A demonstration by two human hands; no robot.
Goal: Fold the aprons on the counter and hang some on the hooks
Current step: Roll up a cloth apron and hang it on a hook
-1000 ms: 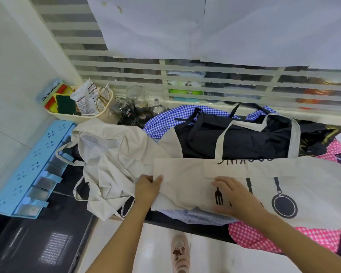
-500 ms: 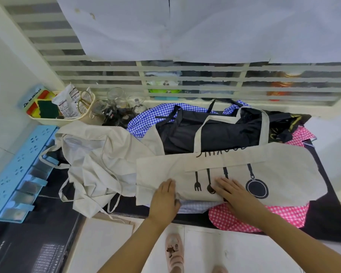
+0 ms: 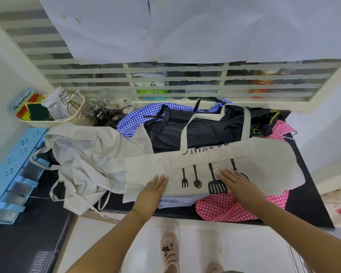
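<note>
While the left grip (image 3: 154,187) and right grip (image 3: 234,181) press spread flat on it, the beige printed apron (image 3: 264,154) lies on the worktop (image 3: 307,205), just in front of the black apron (image 3: 205,131). Likely light, limp cloth; best pinched at its corners.

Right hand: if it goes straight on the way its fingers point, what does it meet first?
Right hand lies flat on the beige printed apron, fingers aimed away and leftward. Sliding on, it crosses more of that cloth, then likely meets the black apron heaped behind it; depth unclear.
</note>
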